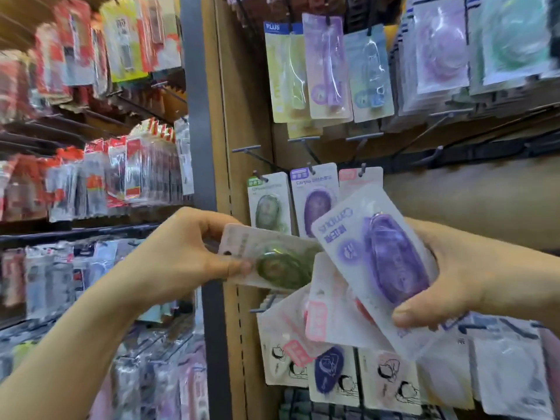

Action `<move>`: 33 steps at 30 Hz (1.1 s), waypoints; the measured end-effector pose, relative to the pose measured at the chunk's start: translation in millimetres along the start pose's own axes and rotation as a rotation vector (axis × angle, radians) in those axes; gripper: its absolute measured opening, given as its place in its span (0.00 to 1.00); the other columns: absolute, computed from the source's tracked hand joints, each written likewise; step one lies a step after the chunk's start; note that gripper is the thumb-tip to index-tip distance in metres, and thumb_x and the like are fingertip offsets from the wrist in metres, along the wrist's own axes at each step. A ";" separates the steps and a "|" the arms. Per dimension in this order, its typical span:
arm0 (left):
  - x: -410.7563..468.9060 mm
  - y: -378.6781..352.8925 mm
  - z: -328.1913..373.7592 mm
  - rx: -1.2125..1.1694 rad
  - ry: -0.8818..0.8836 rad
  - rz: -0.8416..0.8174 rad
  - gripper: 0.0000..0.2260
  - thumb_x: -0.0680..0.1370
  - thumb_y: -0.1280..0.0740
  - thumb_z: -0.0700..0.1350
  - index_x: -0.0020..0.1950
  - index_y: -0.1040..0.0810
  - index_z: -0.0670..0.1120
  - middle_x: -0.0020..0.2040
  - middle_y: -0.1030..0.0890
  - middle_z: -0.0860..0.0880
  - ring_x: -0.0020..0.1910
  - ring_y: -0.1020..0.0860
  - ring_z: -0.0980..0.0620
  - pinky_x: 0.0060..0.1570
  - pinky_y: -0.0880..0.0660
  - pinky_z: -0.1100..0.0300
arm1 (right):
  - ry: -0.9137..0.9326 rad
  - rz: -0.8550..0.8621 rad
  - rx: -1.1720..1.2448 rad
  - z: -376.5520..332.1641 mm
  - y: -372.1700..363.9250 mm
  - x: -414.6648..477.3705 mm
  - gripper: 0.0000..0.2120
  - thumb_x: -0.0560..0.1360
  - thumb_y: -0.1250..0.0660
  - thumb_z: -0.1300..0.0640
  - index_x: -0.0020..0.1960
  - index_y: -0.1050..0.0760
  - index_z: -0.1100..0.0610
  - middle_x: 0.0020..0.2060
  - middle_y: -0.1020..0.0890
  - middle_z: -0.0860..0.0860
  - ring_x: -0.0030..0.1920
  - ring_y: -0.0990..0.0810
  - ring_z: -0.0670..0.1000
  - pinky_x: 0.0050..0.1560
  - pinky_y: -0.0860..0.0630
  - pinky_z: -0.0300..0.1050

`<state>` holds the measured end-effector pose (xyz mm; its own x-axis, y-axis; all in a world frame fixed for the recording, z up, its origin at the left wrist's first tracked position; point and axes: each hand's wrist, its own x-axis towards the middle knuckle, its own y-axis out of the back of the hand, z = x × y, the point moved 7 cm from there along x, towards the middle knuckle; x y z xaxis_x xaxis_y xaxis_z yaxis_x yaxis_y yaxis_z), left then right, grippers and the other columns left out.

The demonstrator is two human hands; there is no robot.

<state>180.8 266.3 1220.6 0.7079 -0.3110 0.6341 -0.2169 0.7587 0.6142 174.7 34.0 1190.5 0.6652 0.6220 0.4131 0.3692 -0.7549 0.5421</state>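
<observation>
— Holding what with the left grip (181, 256)?
— Pinching a flat white blister card with a green oval tape roller (272, 262) by its short end, between thumb and curled fingers.
— And with the right grip (472, 283)?
— Clasping a white blister card with a purple oval tape roller (378, 259), tilted, pressing the thumb on its lower edge. Also holding a white card with a pink label (324, 316) underneath.
— Holding them where?
— In the air before the brown wooden display wall (454, 201), just below the hanging cards (315, 198).

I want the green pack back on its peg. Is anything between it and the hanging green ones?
Nothing visible: the green pack in the left hand sits just below the hanging green packs, with only air between.
</observation>
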 end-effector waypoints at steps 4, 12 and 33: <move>11.6 5.7 -1.7 -0.375 -0.033 0.148 0.05 0.67 0.27 0.44 0.42 0.15 0.45 0.43 0.14 0.44 0.44 0.15 0.47 0.43 0.18 0.57 | -0.049 -0.072 0.021 9.4 -16.9 17.5 0.18 0.63 0.23 0.65 0.50 0.16 0.51 0.45 0.13 0.52 0.45 0.14 0.49 0.43 0.20 0.39; 43.5 11.3 -25.4 -0.387 -0.024 0.616 0.10 0.74 0.27 0.38 0.51 0.23 0.46 0.42 0.14 0.47 0.41 0.15 0.50 0.37 0.18 0.54 | -0.128 0.037 0.156 37.4 -30.1 40.9 0.20 0.62 0.22 0.58 0.54 0.17 0.49 0.51 0.14 0.53 0.54 0.15 0.55 0.59 0.21 0.53; 88.3 26.0 -13.2 0.342 -0.018 0.712 0.12 0.79 0.32 0.44 0.61 0.19 0.47 0.60 0.19 0.47 0.59 0.22 0.48 0.56 0.27 0.57 | -0.140 0.170 0.035 34.9 -12.1 47.5 0.30 0.63 0.19 0.62 0.61 0.24 0.47 0.51 0.14 0.50 0.52 0.15 0.52 0.58 0.20 0.56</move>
<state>246.5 266.1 1286.3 0.3109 0.1716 0.9348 -0.8106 0.5614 0.1665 224.5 65.5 1178.1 0.8024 0.4522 0.3895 0.2650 -0.8547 0.4463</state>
